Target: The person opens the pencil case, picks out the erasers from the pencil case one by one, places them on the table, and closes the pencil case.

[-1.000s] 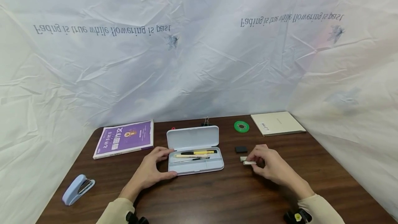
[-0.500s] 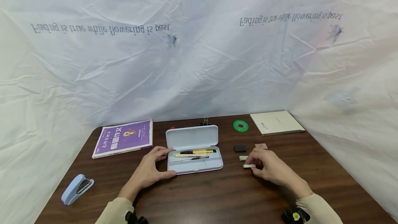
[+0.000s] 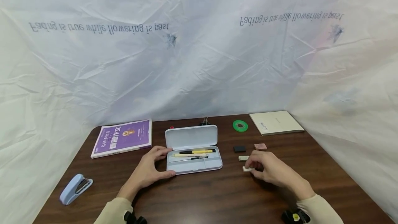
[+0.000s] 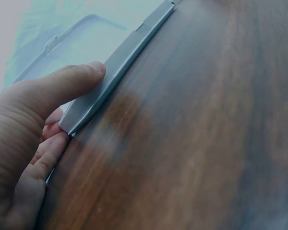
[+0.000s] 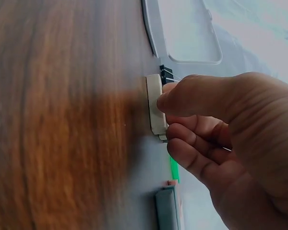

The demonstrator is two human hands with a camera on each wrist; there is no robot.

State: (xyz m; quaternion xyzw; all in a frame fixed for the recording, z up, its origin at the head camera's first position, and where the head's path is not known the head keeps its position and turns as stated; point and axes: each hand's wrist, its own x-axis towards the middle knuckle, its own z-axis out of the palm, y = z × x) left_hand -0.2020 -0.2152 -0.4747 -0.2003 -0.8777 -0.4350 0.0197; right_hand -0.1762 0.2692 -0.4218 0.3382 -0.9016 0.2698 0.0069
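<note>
A pale blue pencil case (image 3: 194, 170) lies with its lid raised, pens (image 3: 194, 152) in its back compartment. My left hand (image 3: 147, 170) grips the case's left end, thumb along the front wall and fingers at the far corner; the left wrist view shows the thumb (image 4: 81, 79) pressing that wall. My right hand (image 3: 268, 168) pinches a small white eraser-like block (image 5: 155, 104) between thumb and fingers, low over the table. Just behind it sits a pale greenish-white block (image 3: 243, 158). Farther back are a black block (image 3: 239, 149) and a pink block (image 3: 260, 146).
A light blue stapler (image 3: 75, 188) lies at front left, a purple book (image 3: 122, 138) behind it. Along the back are a binder clip (image 3: 205, 121), a green tape roll (image 3: 240, 126) and a cream notebook (image 3: 276, 122). White printed cloth (image 3: 199, 61) surrounds the table.
My right hand has drawn the white block slightly toward me, away from the greenish-white one. The pink block has come into sight behind the hand. My left hand keeps its grip on the case.
</note>
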